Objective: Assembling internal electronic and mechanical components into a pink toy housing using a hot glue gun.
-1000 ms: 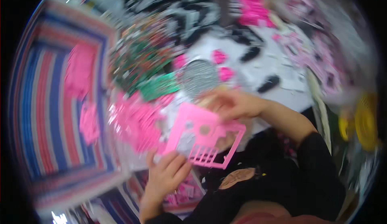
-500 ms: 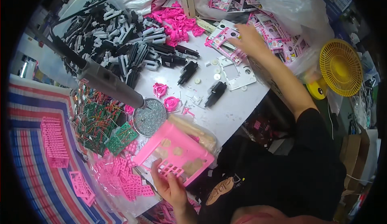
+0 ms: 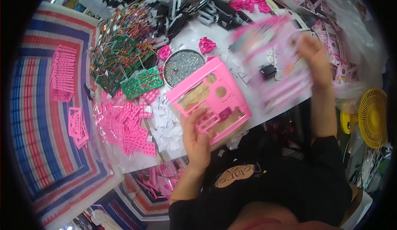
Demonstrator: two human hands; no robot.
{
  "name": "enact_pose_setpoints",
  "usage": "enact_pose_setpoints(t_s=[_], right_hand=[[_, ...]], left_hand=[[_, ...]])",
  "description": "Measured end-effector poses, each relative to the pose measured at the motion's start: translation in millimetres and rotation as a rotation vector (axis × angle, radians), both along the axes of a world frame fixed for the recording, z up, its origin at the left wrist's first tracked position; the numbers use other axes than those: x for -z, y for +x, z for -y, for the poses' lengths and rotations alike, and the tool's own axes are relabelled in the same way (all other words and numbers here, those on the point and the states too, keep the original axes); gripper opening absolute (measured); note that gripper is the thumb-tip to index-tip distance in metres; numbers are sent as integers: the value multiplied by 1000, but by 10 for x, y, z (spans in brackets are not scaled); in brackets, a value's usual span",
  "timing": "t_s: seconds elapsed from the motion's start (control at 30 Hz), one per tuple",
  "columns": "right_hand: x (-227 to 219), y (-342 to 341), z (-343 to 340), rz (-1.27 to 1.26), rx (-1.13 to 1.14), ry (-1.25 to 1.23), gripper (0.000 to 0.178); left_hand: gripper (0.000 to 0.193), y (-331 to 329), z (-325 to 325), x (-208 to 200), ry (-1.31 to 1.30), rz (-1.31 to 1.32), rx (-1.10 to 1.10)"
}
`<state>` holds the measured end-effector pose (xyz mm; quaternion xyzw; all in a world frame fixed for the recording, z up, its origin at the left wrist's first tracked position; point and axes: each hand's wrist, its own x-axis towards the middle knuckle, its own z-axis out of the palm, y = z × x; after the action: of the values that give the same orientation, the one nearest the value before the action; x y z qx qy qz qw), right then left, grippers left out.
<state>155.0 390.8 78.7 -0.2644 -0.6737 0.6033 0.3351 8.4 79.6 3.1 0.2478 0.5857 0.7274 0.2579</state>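
Note:
My left hand (image 3: 196,141) grips the lower left edge of a pink plastic housing (image 3: 219,70), a shell with round and square openings, a button grid and a magenta piece inside it. My right hand (image 3: 316,60) is raised at the right, closed on the edge of a pink printed frame panel (image 3: 285,92) with a cut-out window. Motion smears the panel, so its print cannot be read. It hangs over the white table, to the right of the housing and apart from it. A round dish of small metal screws (image 3: 165,74) stands just behind the housing.
Wired green circuit boards (image 3: 142,82), pink button grids (image 3: 124,126) and white scraps (image 3: 165,126) lie at left. Black and white mechanisms (image 3: 178,6) heap at the back. More printed panels (image 3: 331,35) sit in clear plastic at right, by a yellow fan (image 3: 372,118).
My right hand has drawn the printed panel off the pile, nearer me and the housing. My left hand still holds the housing. The whole view has shifted.

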Motion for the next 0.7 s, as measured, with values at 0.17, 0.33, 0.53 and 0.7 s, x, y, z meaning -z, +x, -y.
enact_pose_setpoints(t_s=[0.17, 0.33, 0.53, 0.7], right_hand=[[336, -580, 1162, -81, -177, 425, 31], [673, -721, 1254, -64, -709, -739, 54], [618, -786, 1672, -111, -545, -208, 47], [607, -783, 1701, -77, -545, 11, 51]], left_hand=[[28, 51, -65, -24, 95, 247, -63], [42, -165, 208, 17, -25, 215, -98], [84, -133, 86, -54, -128, -451, -479], [101, -174, 185, 67, -352, -527, -388]])
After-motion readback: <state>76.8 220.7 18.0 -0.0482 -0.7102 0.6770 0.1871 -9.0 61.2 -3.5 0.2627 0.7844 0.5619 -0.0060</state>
